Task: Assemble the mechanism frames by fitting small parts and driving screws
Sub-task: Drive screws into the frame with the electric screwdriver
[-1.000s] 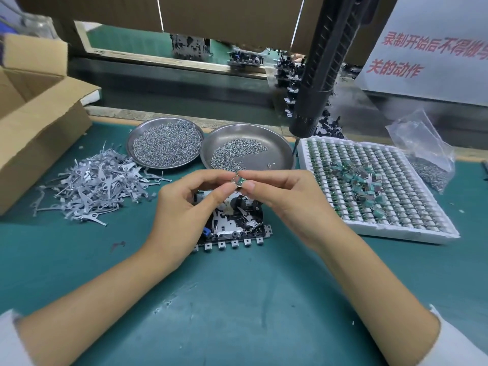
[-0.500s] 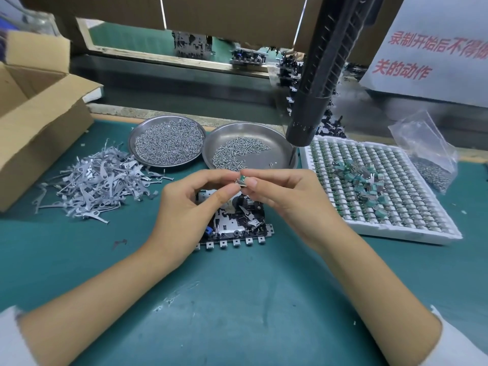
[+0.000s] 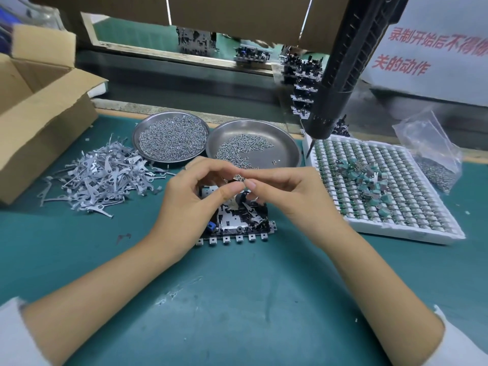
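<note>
While curled, left hand and right hand pinch small part.

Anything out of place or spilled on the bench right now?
Yes: loose green parts lie heaped across the top of the white tray rather than seated in its cells. One stray metal piece lies alone on the mat, apart from the lever pile.

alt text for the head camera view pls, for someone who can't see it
Two hands, left hand and right hand, pinch a small part above a mechanism frame on a green mat. Behind sit two screw dishes, and a parts tray to the right.
</note>
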A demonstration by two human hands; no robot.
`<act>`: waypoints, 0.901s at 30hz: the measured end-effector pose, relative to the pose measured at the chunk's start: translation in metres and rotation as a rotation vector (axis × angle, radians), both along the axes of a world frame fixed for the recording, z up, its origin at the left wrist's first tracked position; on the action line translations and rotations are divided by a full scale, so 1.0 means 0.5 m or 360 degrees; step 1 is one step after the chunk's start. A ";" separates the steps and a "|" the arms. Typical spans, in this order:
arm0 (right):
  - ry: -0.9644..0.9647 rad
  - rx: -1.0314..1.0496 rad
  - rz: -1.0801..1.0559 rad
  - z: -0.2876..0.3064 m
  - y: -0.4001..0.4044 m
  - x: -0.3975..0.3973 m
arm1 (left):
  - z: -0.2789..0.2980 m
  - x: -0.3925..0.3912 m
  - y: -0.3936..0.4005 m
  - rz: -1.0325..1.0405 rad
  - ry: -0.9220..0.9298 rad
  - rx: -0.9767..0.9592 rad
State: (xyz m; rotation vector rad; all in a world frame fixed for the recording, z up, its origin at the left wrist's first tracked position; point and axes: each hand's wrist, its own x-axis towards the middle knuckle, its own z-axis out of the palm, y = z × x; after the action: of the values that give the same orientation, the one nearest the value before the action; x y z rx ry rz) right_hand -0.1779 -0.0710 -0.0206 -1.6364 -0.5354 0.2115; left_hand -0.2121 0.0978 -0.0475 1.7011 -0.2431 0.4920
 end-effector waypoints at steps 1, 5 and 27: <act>-0.0013 0.0001 0.0004 -0.001 0.001 -0.001 | 0.000 0.000 0.000 -0.0002 -0.0001 -0.0023; -0.0061 -0.0028 -0.0043 -0.002 0.002 -0.001 | 0.001 0.003 0.005 0.0003 0.0004 -0.0014; -0.1090 -0.0577 -0.0184 -0.059 0.018 -0.060 | 0.009 -0.025 0.067 0.0146 0.0151 0.0118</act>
State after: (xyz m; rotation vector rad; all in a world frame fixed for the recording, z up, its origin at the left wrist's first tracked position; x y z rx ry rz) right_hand -0.2080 -0.0618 -0.0502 -2.0856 -0.9537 -0.3776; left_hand -0.2245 0.1314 -0.0431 1.8087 -0.1162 0.4738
